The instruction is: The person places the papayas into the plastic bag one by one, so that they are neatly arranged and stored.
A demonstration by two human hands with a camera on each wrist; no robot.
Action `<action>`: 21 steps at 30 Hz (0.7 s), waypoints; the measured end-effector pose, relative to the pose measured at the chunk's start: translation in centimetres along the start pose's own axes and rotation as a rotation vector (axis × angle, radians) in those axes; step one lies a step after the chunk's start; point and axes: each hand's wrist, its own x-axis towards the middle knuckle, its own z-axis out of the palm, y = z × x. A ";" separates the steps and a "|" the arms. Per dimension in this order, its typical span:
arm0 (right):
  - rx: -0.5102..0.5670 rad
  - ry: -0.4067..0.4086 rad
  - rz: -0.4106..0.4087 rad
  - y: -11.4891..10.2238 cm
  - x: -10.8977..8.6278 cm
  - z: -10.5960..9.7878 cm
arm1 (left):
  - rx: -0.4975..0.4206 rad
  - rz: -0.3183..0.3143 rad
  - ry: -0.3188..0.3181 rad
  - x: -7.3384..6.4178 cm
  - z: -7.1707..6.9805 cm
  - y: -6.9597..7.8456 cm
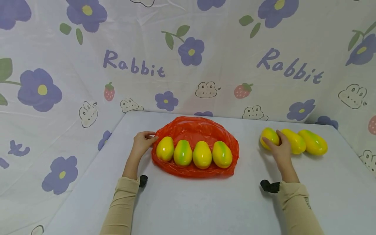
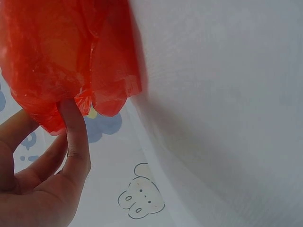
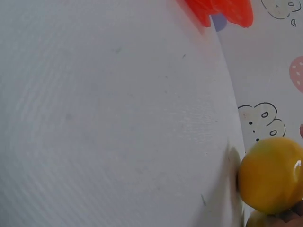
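Note:
A red plastic bag [image 1: 196, 128] lies spread on the table with its mouth wide, and several yellow-green mangoes [image 1: 202, 155] stand in a row inside it. My left hand [image 1: 142, 143] pinches the bag's left rim; in the left wrist view, thumb and fingers meet at the red plastic [image 2: 52, 52]. Over to the right, my right hand [image 1: 282, 154] grips a mango [image 1: 268, 136] between thumb and fingers. In the right wrist view that mango [image 3: 271, 175] shows at the lower right, with most of the hand out of frame.
Two more mangoes, one nearer [image 1: 294, 142] and one farther right [image 1: 313, 142], lie beside the right hand. A white table [image 1: 199, 205] holds everything. Behind it hangs a cloth [image 1: 182, 78] printed with flowers and rabbits. Black wrist devices [image 1: 269, 186] sit at both cuffs.

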 end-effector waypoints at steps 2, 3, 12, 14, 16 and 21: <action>0.000 0.009 0.008 0.1 0.1 0.2 | -0.002 0.000 0.001 0.0 0.0 0.0; 0.002 0.013 0.015 0.2 0.1 0.4 | -0.003 0.000 0.001 -0.1 0.0 0.0; 0.052 0.042 0.024 0.2 0.1 1.1 | -0.012 0.012 0.004 -0.2 0.1 0.2; 0.055 0.044 0.025 0.1 0.0 1.1 | -0.012 0.015 0.006 -0.2 0.1 0.1; 0.058 0.042 0.031 0.1 -0.1 1.2 | -0.014 0.017 0.009 -0.1 0.1 0.1; 0.064 0.046 0.034 -0.2 -0.4 1.5 | -0.014 0.021 0.010 -0.1 0.0 0.0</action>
